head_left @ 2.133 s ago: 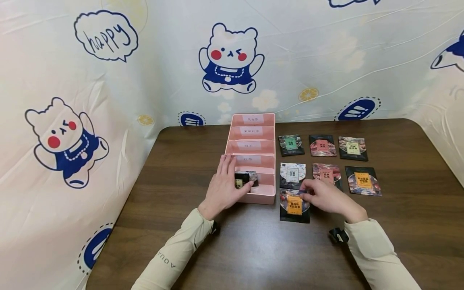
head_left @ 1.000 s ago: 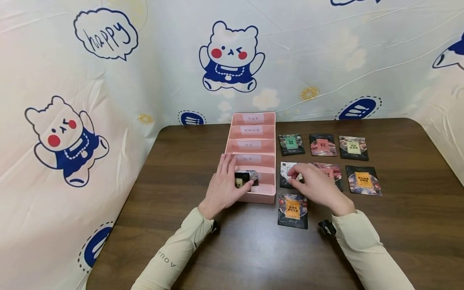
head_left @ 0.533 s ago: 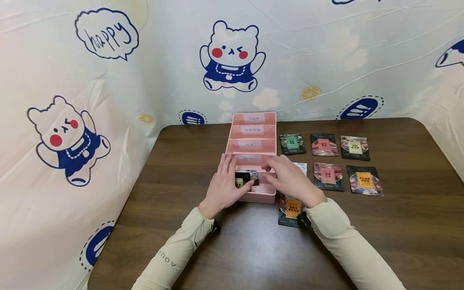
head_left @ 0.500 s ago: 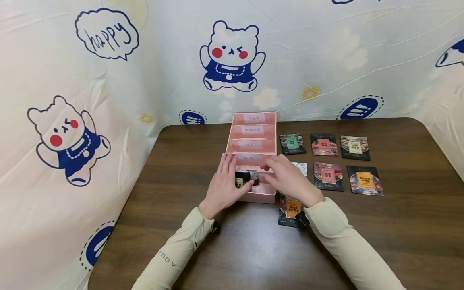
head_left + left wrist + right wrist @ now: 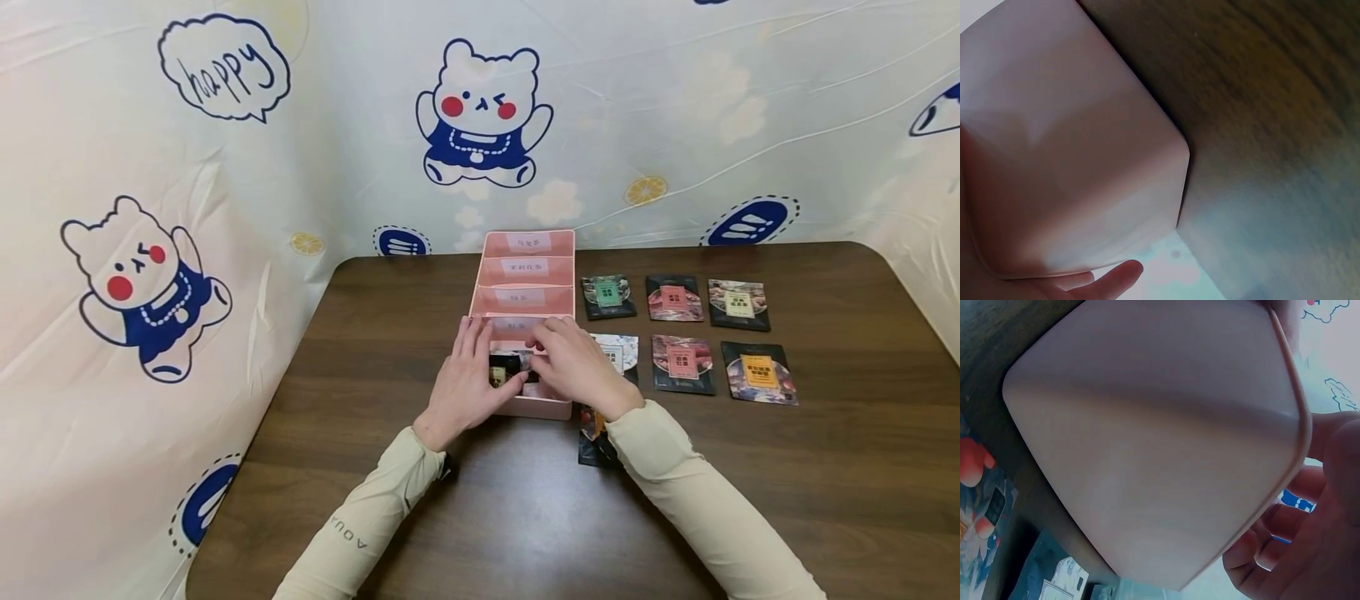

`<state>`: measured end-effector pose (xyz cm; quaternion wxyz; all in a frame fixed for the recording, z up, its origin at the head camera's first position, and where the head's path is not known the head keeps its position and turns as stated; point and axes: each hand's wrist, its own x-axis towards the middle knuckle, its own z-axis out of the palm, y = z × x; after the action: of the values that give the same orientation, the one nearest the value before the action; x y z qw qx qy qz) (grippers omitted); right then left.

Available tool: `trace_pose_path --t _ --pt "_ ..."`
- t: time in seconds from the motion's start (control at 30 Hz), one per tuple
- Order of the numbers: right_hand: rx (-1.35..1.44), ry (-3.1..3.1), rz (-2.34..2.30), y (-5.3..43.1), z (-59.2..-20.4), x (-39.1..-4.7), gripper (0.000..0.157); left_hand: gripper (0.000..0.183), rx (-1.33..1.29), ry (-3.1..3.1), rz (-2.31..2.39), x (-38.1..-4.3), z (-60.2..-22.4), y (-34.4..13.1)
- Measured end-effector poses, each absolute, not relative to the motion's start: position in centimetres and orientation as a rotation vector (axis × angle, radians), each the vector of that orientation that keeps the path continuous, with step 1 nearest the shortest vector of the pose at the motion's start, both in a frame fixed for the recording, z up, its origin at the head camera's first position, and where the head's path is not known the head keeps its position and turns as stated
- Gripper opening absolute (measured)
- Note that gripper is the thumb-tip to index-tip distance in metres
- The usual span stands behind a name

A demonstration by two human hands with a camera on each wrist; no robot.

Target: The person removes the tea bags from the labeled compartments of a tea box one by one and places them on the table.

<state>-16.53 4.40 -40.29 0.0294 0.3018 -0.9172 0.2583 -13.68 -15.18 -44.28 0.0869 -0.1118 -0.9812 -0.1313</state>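
A long pink box (image 5: 551, 408) with labelled compartments stands on the table. In its front compartment lie dark tea sachets (image 5: 504, 367), partly covered by the hands. My left hand (image 5: 465, 383) rests along the box's left rim, fingers stretched out straight and thumb reaching inside over the sachets. From the right, my right hand (image 5: 577, 362) reaches over the rim with bent fingers, thumb and forefinger tips right at the sachets' right edge. In the right wrist view its fingers (image 5: 1285, 519) curl beyond the box rim. I cannot tell whether it pinches a sachet.
Right of the box lie sachets in rows: a green-labelled one (image 5: 609, 296), red-labelled ones (image 5: 675, 298), a pale-labelled one (image 5: 738, 305), an orange-labelled one (image 5: 760, 372) and a white-labelled one (image 5: 622, 354). Another orange-labelled sachet (image 5: 592, 437) lies partly under the right sleeve. A printed cloth (image 5: 375, 125) hangs behind.
My right hand let go of the nearest orange-labelled sachet, slid nearer the table's front, then passed left over the white-labelled one into the box's front compartment. My left hand has stayed put.
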Motion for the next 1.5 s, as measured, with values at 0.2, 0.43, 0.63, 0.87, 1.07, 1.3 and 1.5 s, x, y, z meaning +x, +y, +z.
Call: trace_pose_path --t 0.2,0.43,0.63,0.87,1.07,1.3,1.5 --pt "0.925 -2.843 0.788 4.2 -40.4 -16.7 0.013 0.094 -0.329 -2.935 -0.393 -13.7 -44.2 -15.1" --pt "0.9 -2.881 0.72 3.9 -40.4 -16.7 0.01 0.093 -0.332 -2.926 -0.397 -13.6 -44.3 -15.1" --pt "0.906 -2.877 0.698 3.8 -40.4 -16.7 0.01 0.092 -0.333 -2.917 -0.397 -13.5 -44.3 -15.1" --pt "0.885 -2.871 0.752 4.3 -40.5 -16.7 0.009 0.092 -0.339 -2.921 -0.41 -13.5 -44.3 -15.1" --pt "0.844 -2.862 0.802 5.1 -40.3 -16.6 0.009 0.092 -0.343 -2.916 -0.412 -13.6 -44.2 -15.1" --pt "0.772 -2.851 0.884 6.4 -39.7 -16.5 0.01 0.092 -0.339 -2.921 -0.427 -13.6 -44.2 -15.1" --pt "0.728 -2.83 0.975 7.6 -39.1 -16.1 0.013 0.093 -0.338 -2.917 -0.41 -13.7 -44.2 -15.1"
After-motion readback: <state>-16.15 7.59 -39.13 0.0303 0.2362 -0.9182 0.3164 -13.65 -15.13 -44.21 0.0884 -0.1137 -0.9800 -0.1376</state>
